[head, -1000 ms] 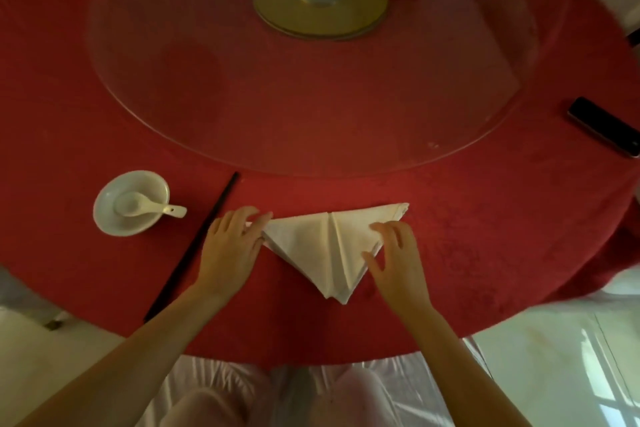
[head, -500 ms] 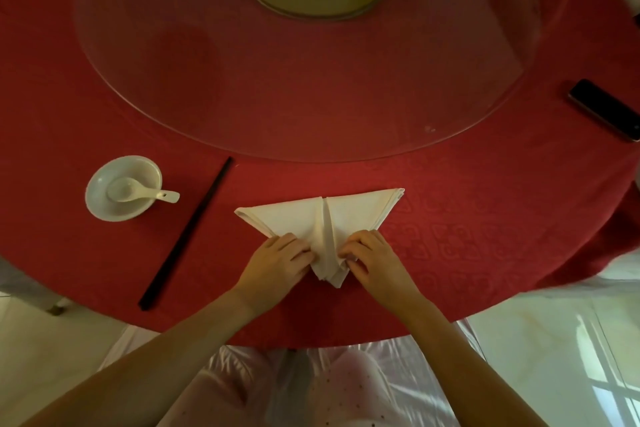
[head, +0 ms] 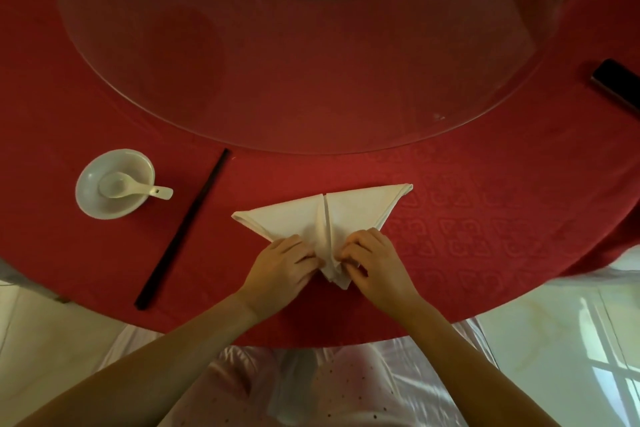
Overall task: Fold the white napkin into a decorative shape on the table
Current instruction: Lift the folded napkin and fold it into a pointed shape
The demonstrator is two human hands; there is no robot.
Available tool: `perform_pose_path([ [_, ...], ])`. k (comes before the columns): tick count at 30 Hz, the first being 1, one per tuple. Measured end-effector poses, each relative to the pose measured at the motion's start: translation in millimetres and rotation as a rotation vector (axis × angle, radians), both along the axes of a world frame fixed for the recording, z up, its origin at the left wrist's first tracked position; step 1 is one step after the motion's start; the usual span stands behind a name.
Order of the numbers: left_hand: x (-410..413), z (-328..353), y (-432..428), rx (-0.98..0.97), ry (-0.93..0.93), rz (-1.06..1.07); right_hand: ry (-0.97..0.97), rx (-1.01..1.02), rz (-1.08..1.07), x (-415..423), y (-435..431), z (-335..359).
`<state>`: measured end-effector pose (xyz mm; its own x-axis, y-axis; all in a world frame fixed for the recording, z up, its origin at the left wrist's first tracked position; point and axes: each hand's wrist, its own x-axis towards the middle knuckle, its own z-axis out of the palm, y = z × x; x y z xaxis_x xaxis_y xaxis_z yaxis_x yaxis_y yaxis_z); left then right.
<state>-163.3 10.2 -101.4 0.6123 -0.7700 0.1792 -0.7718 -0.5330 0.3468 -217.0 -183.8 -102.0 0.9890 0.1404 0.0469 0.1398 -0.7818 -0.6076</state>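
from where i watch, the far left of the counter [head: 450, 253] holds a small white bowl [head: 93, 201] with a spoon [head: 128, 185] lying in it, and just right of that a dark chopstick [head: 183, 232] runs slantwise from near-left to far-right. none of these touch the work.

the left hand [head: 280, 267] comes next, palm down, its fingers curled and pressing onto the white napkin [head: 360, 208] at the left flank of the near tip; whether it pinches a layer or only pins it, i cannot tell. the napkin lies flat near the counter's near edge, folded into a triangle whose broad edge faces far and whose point faces me, a centre seam running far to near between the two hands. that seam is the axis i judge the next fold turns on.

the right hand [head: 377, 263] mirrors the left on the right flank, fingers bent on the cloth beside the seam. both hands sit equally close to the tip, so i expect them to work together.

far right, a dark phone [head: 616, 83] lies well apart.
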Motion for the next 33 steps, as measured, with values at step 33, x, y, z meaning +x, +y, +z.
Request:
perform_pose_path([
  [33, -26, -5, -29, -0.010, 0.171, 0.057, 0.153, -0.516, 0.358, 72, -3, -6],
])
